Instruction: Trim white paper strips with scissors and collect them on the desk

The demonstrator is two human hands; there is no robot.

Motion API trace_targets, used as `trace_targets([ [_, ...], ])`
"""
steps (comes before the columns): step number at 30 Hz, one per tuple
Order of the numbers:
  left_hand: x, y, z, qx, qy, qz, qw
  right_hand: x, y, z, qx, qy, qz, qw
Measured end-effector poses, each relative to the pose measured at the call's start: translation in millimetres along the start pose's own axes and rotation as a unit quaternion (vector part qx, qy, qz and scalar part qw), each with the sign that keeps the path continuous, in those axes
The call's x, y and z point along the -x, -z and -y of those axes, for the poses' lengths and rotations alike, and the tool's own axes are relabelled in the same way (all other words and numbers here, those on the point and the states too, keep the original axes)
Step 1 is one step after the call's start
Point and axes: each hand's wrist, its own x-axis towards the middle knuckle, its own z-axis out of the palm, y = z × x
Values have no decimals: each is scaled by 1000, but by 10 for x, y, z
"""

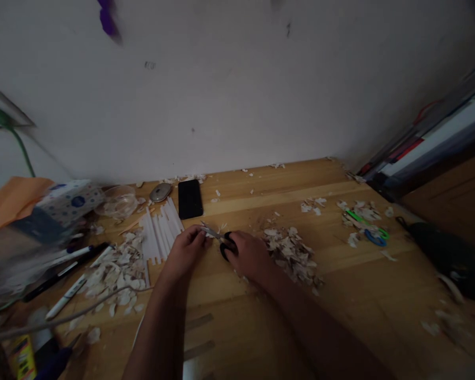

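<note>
My right hand (250, 254) grips the black-handled scissors (214, 233), fingers in the loops and blades pointing left. At the blade tips, my left hand (188, 248) is closed in a pinch; what sits between its fingertips is too small and dim to make out. Pale bits lie by the blades. Just right of my right hand is a heap of whitish, brown-edged flakes (291, 253). A row of white sticks (160, 232) lies beside my left hand, and left of that is another pile of pale flakes (116, 272).
Behind the sticks lie a black phone (190, 199) and a rounded grey object (160, 192). Green-and-blue scissors (370, 232) rest among flakes at right. Pens (66, 298), a cable (91, 310), a clear plastic container (119, 201) and a dotted box (73, 199) crowd the left side.
</note>
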Motion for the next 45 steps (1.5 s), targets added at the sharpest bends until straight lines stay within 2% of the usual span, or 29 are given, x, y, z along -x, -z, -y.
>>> trace_targets([
  [8, -32, -23, 129, 40, 17, -9, 999, -12, -13, -2, -1, 1, -15, 1000],
  [23, -26, -92, 82, 75, 31, -24, 996, 1, -25, 2, 10, -3, -17, 1000],
  [30, -7, -19, 68, 34, 15, -9, 999, -18, -19, -18, -11, -15, -20, 1000],
  [33, -15, -14, 85, 54, 29, -4, 998, -27, -41, -42, -35, -31, -26, 999],
  [39, -43, -104, 201, 230, 124, -35, 965, -65, -125, -106, -93, -80, -120, 985],
  [42, -44, -114, 210, 283, 161, -19, 945, -76, -147, -144, -140, -60, -159, 975],
  [45, -36, -103, 181, 314, 186, -36, 930, -71, -161, -174, -195, -29, -195, 961],
])
